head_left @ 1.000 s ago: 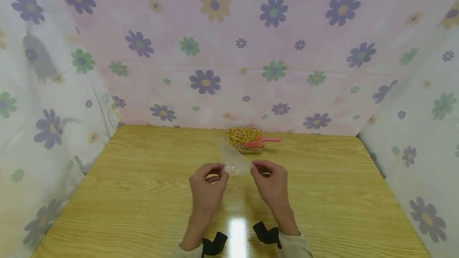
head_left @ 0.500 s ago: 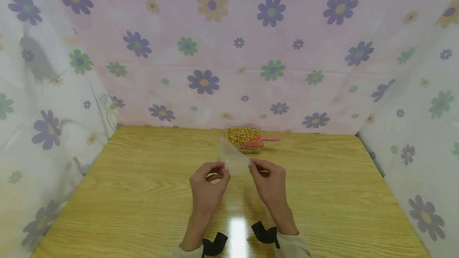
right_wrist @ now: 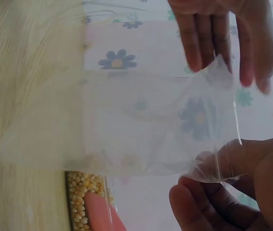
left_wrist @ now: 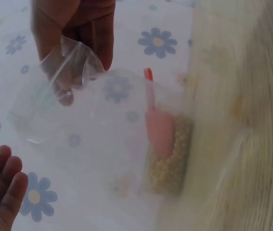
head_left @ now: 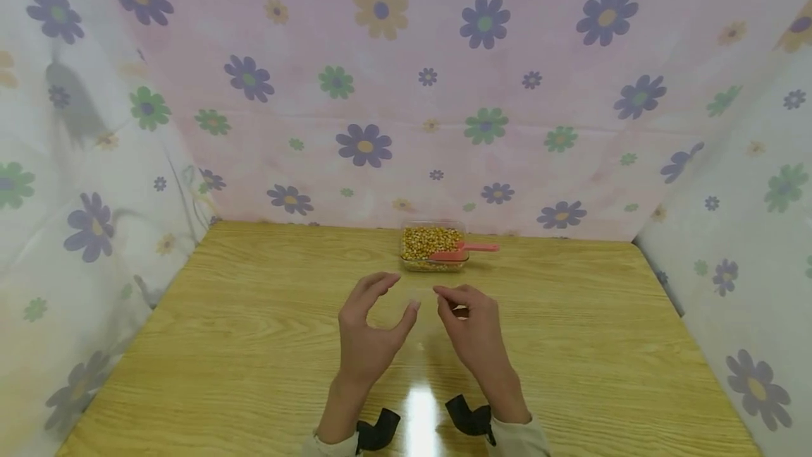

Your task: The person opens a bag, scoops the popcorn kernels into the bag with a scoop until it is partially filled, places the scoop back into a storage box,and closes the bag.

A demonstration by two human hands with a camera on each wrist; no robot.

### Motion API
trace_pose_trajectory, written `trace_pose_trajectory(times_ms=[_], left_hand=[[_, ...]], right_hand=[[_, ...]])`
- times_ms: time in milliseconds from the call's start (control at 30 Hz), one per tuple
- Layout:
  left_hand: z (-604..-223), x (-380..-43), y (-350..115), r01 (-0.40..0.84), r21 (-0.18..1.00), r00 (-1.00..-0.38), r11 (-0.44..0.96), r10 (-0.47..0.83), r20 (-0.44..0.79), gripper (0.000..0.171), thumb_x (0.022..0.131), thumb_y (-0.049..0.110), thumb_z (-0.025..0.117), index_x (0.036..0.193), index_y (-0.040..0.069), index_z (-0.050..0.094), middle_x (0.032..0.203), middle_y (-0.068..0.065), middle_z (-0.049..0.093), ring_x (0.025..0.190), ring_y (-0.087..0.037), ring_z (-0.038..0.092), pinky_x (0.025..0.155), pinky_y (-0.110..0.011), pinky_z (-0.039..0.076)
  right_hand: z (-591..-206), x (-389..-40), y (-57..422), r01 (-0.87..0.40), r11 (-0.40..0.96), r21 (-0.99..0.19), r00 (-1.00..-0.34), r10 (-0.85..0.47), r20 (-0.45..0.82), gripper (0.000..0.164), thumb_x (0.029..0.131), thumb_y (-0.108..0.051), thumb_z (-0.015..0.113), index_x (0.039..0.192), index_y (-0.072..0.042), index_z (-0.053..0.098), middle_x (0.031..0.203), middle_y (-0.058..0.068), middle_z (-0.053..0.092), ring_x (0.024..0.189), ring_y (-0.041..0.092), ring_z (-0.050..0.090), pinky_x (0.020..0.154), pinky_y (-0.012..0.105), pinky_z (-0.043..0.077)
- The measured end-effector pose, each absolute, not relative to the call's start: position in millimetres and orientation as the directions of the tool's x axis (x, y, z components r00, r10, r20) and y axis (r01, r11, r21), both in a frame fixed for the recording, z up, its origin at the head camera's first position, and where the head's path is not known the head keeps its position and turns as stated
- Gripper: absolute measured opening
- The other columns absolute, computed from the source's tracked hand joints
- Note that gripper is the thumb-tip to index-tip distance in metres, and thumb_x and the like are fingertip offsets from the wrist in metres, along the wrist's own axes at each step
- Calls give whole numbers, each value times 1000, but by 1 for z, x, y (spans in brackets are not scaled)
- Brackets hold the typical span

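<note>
In the head view my left hand [head_left: 368, 326] is spread, its thumb and fingers wide apart. My right hand [head_left: 471, 319] pinches one edge of a clear, soft plastic bag [right_wrist: 126, 120]. The right wrist view shows the bag stretching out from that pinch, tapering toward its far end, with a peaked upper corner close to the left fingertips. Whether those fingertips touch the film I cannot tell. Through the film in the left wrist view, a pink scoop [left_wrist: 159, 134] shows faintly. The bag is almost invisible from the head.
Beyond the hands, a clear container [head_left: 434, 266] of yellow corn kernels [head_left: 425, 240] stands near the back edge of the wooden table [head_left: 254, 302]. The scoop's handle juts out to the right over its rim. Flowered cloth [head_left: 419, 104] hangs behind and along both sides.
My left hand has let go of the bag's edge and spread its fingers. The right hand has kept its pinch, shifting slightly left. The bag looks fainter from the head.
</note>
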State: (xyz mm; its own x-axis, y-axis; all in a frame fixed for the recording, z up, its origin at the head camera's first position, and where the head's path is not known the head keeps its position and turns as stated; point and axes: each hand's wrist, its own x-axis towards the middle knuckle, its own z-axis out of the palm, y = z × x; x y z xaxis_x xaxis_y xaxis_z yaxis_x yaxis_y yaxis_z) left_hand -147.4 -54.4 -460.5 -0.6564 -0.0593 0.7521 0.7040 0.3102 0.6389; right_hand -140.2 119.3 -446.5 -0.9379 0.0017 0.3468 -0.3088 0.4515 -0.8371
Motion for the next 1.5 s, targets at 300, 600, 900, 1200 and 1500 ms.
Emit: trace_pose_trajectory(times_ms=[300, 600, 900, 1200, 1500], left_hand=[[-462, -146, -52, 698, 654, -696, 292, 59, 716, 21, 85, -10, 74, 100, 4, 79, 92, -9, 74, 82, -22, 71, 74, -27, 60], [-463, -145, -49, 681, 661, -691, 315, -21, 723, 22, 85, -14, 72, 98, 1, 79, 91, -7, 74, 76, -20, 71, 67, -32, 62], [-462, -143, -49, 638, 687, -679, 348, -167, 715, 23, 84, -15, 72, 98, 1, 80, 90, -11, 75, 77, -22, 73, 70, -24, 61], [-463, -143, -50, 609, 718, -690, 337, -221, 689, 15, 86, -11, 73, 96, -2, 79, 89, -14, 74, 76, -24, 72, 72, -24, 61], [-466, -142, -44, 595, 733, -711, 330, -208, 672, 10, 86, -10, 73, 93, -6, 79, 86, -15, 73, 74, -25, 72, 72, -20, 60]], right_hand=[[-440, -136, 120, -358, 469, -807, -920, -30, 391, 21, 94, 0, 69, 114, -1, 77, 88, 6, 74, 78, 16, 70, 68, 27, 61], [-439, -137, 120, -372, 393, -841, -915, 0, 404, 21, 93, -1, 72, 113, -3, 77, 94, 7, 76, 83, 20, 72, 71, 29, 62], [-441, -137, 115, -364, 416, -833, -910, 33, 414, 18, 89, -1, 76, 107, -2, 78, 89, 7, 76, 77, 18, 71, 68, 29, 62], [-441, -136, 113, -162, 471, -867, -972, 74, 222, 12, 94, -15, 74, 92, -5, 81, 79, 3, 75, 67, 13, 67, 59, 24, 56], [-444, -137, 113, -180, 471, -863, -968, 69, 240, 10, 94, -12, 74, 89, -6, 81, 77, 3, 75, 68, 12, 67, 59, 25, 57]])
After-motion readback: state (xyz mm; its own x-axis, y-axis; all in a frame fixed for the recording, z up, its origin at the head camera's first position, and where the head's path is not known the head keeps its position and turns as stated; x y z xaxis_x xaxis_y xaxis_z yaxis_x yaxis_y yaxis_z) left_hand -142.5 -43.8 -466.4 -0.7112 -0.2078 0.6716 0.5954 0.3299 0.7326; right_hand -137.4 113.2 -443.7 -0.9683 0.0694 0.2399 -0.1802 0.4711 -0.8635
